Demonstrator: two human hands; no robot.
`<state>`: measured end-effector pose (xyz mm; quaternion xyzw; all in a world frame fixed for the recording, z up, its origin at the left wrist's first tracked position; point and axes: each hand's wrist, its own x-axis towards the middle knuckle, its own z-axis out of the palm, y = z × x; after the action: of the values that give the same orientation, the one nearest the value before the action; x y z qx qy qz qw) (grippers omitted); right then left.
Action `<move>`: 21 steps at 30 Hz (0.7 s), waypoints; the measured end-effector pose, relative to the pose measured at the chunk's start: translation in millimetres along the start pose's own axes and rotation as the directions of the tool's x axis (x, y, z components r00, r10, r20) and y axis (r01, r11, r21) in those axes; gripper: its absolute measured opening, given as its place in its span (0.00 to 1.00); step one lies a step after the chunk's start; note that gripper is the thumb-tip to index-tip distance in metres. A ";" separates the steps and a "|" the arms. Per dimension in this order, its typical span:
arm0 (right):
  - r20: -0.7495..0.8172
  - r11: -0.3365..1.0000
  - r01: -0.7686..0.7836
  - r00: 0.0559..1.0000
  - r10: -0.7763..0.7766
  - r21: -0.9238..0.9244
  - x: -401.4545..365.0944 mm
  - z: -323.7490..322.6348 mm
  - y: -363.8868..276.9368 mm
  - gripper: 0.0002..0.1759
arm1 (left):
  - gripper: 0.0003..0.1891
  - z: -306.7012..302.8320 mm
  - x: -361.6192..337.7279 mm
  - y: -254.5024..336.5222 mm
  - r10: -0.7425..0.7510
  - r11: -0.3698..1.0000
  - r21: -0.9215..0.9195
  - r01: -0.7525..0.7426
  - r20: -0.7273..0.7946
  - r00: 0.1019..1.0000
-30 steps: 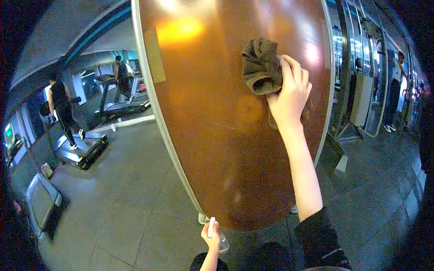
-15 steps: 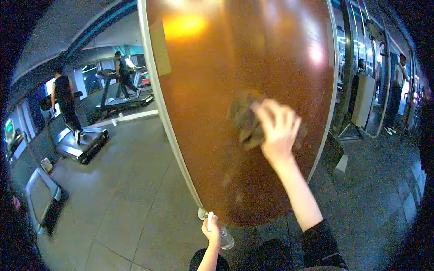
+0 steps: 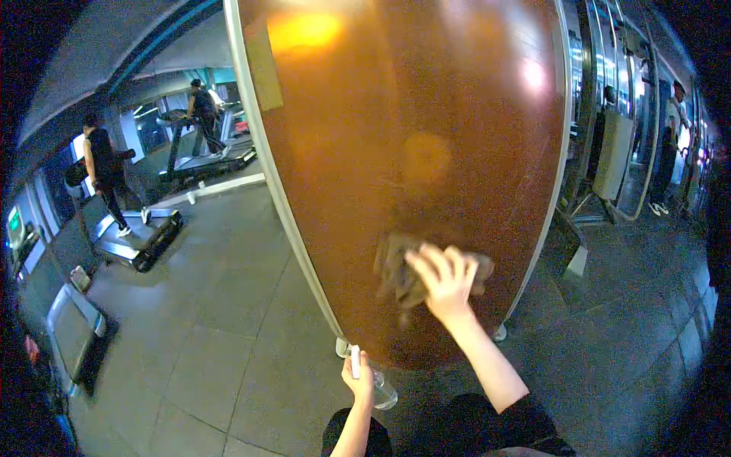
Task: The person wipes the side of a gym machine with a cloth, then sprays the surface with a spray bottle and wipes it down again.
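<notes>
Before me stands a tall reddish-brown panel [image 3: 343,167] in a pale metal frame, with light glaring off its upper part. My right hand [image 3: 449,286] presses a dark, crumpled cloth [image 3: 400,274] against the lower middle of that surface. Its fingers are bent over the cloth, and part of the cloth is hidden under them. Down by the panel's lower left corner, my left hand [image 3: 360,378] grips a spray bottle with a white top [image 3: 355,362]. The clear body of the spray bottle hangs to the right of the fingers.
On the left, a person [image 3: 106,175] walks on a treadmill [image 3: 137,236], and another treadmill [image 3: 205,164] with a person stands behind. Weight equipment [image 3: 613,156] and a person [image 3: 666,152] are at the right. Dark floor tiles [image 3: 221,305] surround the panel.
My right hand has moved the cloth down and slightly left across the panel. My left hand stays nearly in place with the spray bottle. The walking person's legs have shifted.
</notes>
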<state>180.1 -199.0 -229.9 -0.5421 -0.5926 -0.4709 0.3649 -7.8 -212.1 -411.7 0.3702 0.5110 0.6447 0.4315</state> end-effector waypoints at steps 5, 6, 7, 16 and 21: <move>-0.036 0.996 0.084 0.996 -0.084 -0.018 24.9 -8.4 17.0 0.20 | 0.09 -0.7 6.4 -3.4 -0.109 0.994 -0.019 0.110 0.008 0.994; -0.121 1.000 0.006 0.993 -0.009 -0.021 57.2 -16.7 26.2 0.20 | 0.09 -0.2 6.5 -2.3 -0.104 0.994 -0.023 0.104 0.004 0.995; -0.207 0.997 -0.070 0.976 0.066 -0.012 95.8 -25.9 36.7 0.20 | 0.09 0.9 6.1 0.0 -0.108 0.994 -0.022 0.109 0.013 0.994; -0.375 0.957 -0.271 0.881 0.289 0.101 179.1 -47.2 58.4 0.41 | 0.09 -6.0 14.3 -18.2 0.020 1.000 0.004 -0.020 0.023 1.000; -0.283 0.996 -0.069 0.955 0.084 0.063 74.2 -5.4 20.9 0.26 | 0.09 2.1 -9.4 22.9 -0.061 0.996 -0.062 0.063 0.035 0.998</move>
<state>189.5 -182.6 -154.9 -0.4814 -0.5243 -0.5141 0.4786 -6.6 -222.6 -389.2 0.3509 0.4945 0.6407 0.4710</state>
